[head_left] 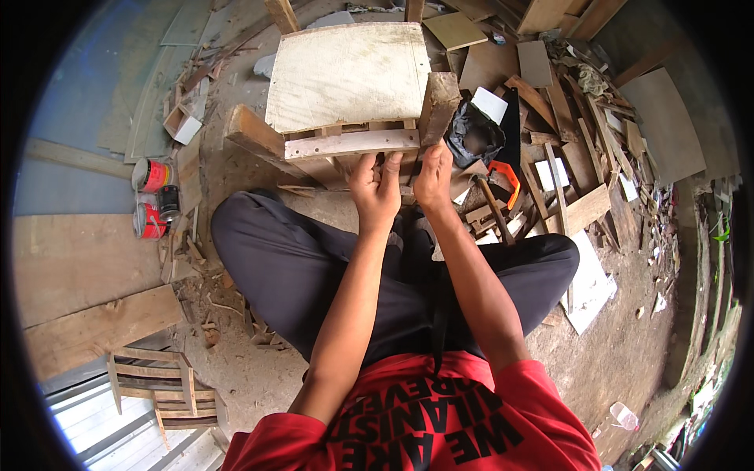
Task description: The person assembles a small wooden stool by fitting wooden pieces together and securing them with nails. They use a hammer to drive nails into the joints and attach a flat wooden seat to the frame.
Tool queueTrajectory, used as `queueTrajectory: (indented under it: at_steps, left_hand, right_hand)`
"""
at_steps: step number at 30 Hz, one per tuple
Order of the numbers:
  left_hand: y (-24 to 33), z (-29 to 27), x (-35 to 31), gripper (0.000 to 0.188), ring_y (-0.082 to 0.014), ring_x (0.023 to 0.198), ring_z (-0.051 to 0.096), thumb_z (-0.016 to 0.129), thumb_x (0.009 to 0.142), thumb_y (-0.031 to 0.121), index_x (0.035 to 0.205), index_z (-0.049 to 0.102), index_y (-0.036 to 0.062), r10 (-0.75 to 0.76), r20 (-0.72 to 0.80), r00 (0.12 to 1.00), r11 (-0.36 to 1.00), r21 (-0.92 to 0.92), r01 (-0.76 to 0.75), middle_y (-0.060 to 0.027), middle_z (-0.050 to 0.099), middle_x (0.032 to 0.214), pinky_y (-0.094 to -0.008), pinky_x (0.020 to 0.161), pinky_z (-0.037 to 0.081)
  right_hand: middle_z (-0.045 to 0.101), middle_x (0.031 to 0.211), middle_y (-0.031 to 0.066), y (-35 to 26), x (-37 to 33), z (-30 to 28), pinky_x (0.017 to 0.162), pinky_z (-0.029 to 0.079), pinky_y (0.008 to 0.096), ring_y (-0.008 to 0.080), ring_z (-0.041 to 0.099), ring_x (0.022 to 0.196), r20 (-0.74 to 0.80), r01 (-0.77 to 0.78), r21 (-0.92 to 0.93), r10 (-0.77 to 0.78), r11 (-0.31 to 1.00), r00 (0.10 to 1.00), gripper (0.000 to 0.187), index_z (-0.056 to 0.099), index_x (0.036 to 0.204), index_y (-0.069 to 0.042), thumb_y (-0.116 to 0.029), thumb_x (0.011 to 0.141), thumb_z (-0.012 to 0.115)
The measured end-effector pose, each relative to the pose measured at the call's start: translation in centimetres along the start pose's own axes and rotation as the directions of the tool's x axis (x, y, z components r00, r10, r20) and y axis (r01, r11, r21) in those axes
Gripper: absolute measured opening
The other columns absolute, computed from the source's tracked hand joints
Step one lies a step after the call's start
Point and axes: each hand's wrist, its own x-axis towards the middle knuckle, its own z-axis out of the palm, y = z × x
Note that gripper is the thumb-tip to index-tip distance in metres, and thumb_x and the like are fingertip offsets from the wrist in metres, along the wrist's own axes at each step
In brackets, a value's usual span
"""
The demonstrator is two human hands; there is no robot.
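Head view, upper centre: your left hand [375, 187] and right hand [433, 179] touch the wooden frame [345, 146], closure unclear; likely stiff, hefty; hold its posts [437, 110].

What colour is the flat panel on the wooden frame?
The flat panel is off-white with faint darker streaks; the head view shows it best.

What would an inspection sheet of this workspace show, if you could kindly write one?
Surface: brown floor, littered with scraps.
Job's things: wooden frame with pale panel and front rail.
Clutter: wood offcuts, black bag, orange handle; cans at left.
Hands: left hand at the rail's lower edge; right hand at the base of the frame's right post.
Cables: nothing seen.
Surroundings: slatted wooden frames lower left.
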Motion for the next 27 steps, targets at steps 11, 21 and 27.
queueTrajectory:
  at_steps: [11, 21, 27]
  left_hand:
    - [0.4, -0.4, 0.1, 0.025, -0.0008, 0.063, 0.038, 0.070, 0.097, 0.018, 0.109, 0.069, -0.0037, -0.052, 0.029, 0.998, 0.998, -0.024, 0.053, 0.0091, 0.054, 0.073, -0.0195, 0.056, 0.030]
    - [0.6, -1.2, 0.8, 0.015, -0.0005, 0.066, 0.045, 0.069, 0.097, 0.011, 0.102, 0.069, -0.0027, -0.133, 0.101, 0.986, 0.982, -0.120, 0.145, 0.0040, 0.063, 0.081, -0.0196, 0.057, 0.037]
    - [0.7, -4.8, 1.9, 0.035, -0.0084, 0.077, 0.045, 0.070, 0.096, 0.037, 0.091, 0.058, 0.0043, -0.453, 0.216, 0.865, 0.832, -0.247, 0.498, 0.0037, 0.048, 0.084, -0.0298, 0.084, 0.044]
  right_hand:
    - [0.046, 0.069, -0.0034, -0.2, 0.2, 0.3, 0.055, 0.031, 0.0260, 0.0058, 0.038, 0.065, -0.008, -0.013, -0.024, 0.012, 1.000, 1.000, 0.078, 0.056, 0.130, 0.006, -0.064, 0.100, 0.042]
    - [0.057, 0.089, 0.0037, -1.1, 0.1, 0.2, 0.070, 0.042, 0.0274, 0.0106, 0.049, 0.080, 0.033, 0.004, 0.034, -0.006, 0.999, 0.999, 0.076, 0.054, 0.128, 0.006, -0.064, 0.101, 0.040]
    - [0.059, 0.113, 0.0127, 1.0, -1.6, -2.6, 0.097, 0.042, 0.0344, 0.0205, 0.055, 0.106, 0.048, 0.018, -0.009, -0.018, 1.000, 0.999, 0.071, 0.052, 0.127, 0.005, -0.060, 0.105, 0.033]
